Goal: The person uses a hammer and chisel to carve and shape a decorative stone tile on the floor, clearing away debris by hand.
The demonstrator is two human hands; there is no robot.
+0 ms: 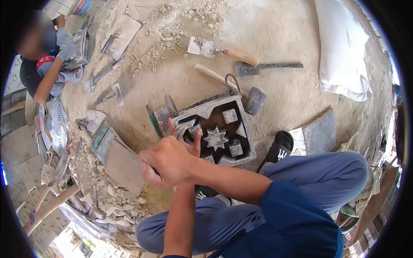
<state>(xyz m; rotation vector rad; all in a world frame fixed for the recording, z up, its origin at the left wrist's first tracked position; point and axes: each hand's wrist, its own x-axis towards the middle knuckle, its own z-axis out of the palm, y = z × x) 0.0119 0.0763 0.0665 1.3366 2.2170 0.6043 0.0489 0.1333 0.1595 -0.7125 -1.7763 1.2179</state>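
Observation:
A square grey metal mould [251, 144] lies on the ground before me, with a star-shaped block [216, 138] at its middle and smaller blocks around it. Two looped metal handles rise from its far side. My left hand [195, 148] reaches over the mould's near left part, fingers spread; much of it is hidden behind my right hand. Across the left wrist comes my right hand [165, 160], closed in a fist, its curled fingers to the left of my left forearm. What the fist holds, if anything, does not show.
A mallet [255, 101] lies beyond the mould, then a wood-handled trowel [236, 56] and a flat dark metal tool [247, 69]. A white sack [343, 51] is at far right. Rubble [114, 189] and boards lie left. A gloved co-worker [47, 73] sits far left.

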